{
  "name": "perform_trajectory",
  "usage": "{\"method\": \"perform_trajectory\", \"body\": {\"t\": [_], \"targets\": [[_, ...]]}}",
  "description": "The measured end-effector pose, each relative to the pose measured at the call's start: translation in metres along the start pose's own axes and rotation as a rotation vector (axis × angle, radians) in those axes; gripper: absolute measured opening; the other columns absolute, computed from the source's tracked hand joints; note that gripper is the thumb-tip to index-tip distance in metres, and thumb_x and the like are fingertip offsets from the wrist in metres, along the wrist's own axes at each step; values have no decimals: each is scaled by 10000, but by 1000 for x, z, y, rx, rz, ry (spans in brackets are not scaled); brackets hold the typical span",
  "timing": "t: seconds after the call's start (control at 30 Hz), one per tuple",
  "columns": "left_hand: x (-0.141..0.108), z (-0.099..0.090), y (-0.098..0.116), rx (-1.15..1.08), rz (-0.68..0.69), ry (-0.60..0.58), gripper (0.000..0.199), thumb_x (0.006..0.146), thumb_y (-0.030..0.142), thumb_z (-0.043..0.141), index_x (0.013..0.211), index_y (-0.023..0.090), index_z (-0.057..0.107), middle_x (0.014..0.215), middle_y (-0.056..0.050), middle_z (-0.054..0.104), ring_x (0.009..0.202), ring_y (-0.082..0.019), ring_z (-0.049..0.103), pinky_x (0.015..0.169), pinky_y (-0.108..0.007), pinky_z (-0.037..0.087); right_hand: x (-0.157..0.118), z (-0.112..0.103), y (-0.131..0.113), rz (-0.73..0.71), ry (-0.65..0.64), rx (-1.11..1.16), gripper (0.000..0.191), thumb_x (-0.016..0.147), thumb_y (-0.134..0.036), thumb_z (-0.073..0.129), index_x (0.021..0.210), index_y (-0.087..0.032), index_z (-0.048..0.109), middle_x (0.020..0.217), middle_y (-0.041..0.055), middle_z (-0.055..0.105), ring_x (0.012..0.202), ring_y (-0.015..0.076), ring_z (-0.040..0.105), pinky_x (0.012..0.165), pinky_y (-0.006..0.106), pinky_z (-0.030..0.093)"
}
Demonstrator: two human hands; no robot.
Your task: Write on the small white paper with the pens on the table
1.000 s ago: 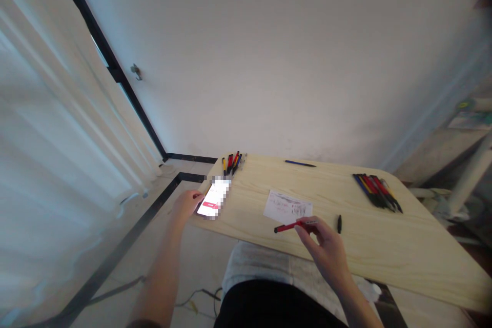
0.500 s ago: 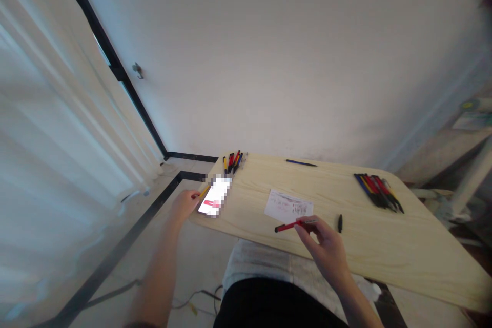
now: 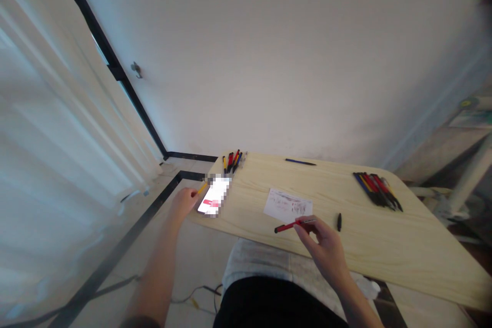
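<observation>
Since half a second ago, the left hand (image 3: 183, 202) has shifted slightly left with its yellow pen (image 3: 202, 188), which slants near the left edge of the lit smartphone (image 3: 209, 198); the right hand (image 3: 326, 243) looks unmoved. Left fingers appear to pinch the yellow pen's near end. Right thumb and fingers grasp a red pen (image 3: 285, 227) near the table (image 3: 246, 223)'s front edge, beside the written-on paper (image 3: 279, 202). Both of these 2 grips look light: a slackened pinch could drop either pen, and a dip on the left might nudge the smartphone.
</observation>
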State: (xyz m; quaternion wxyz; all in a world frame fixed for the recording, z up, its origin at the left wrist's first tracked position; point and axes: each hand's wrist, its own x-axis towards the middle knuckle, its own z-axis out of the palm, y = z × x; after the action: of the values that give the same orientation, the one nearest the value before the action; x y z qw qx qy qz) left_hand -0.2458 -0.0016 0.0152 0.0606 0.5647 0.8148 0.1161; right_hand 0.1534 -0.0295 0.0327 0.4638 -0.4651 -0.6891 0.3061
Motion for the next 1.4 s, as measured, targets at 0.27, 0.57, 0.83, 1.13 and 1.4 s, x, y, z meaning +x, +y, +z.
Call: {"method": "perform_trajectory", "body": {"t": [0.27, 0.57, 0.83, 1.13, 1.4], "targets": [[2, 2, 0, -46, 133, 109, 281, 791, 289, 407, 929, 149, 608, 927, -89, 611, 837, -187, 545, 737, -269, 399, 0, 0, 3, 15, -14, -12, 167, 762, -321, 556, 840, -176, 586, 765, 54, 638, 681, 179, 577, 636, 297, 464], [11, 6, 15, -52, 391, 107, 273, 819, 263, 387, 887, 176, 637, 910, -81, 610, 900, -204, 507, 833, -314, 365, 1, -2, 2, 21, -29, -13, 169, 770, -316, 549, 839, -166, 584, 729, 49, 630, 657, 172, 576, 628, 292, 464], [14, 4, 19, -73, 410, 65, 279, 806, 209, 385, 926, 183, 635, 936, -80, 599, 911, -198, 503, 853, -325, 360, 1, -3, 3, 22, -25, -2, 174, 767, -318, 549, 840, -166, 591, 724, 53, 637, 660, 178, 583, 634, 299, 470], [18, 8, 20, -84, 449, 103, 284, 803, 184, 362, 888, 183, 633, 909, -74, 594, 889, -191, 504, 831, -310, 372, 1, -3, 6, 30, -7, -4, 179, 755, -318, 557, 838, -166, 601, 721, 55, 643, 644, 178, 587, 619, 295, 474], [16, 6, 26, -107, 407, 95, 301, 799, 186, 370, 968, 175, 619, 988, -74, 591, 964, -195, 488, 891, -324, 362, 0, -3, 7, 37, -18, 11, 175, 764, -320, 549, 834, -165, 593, 742, 60, 641, 650, 175, 580, 627, 301, 476]]}}
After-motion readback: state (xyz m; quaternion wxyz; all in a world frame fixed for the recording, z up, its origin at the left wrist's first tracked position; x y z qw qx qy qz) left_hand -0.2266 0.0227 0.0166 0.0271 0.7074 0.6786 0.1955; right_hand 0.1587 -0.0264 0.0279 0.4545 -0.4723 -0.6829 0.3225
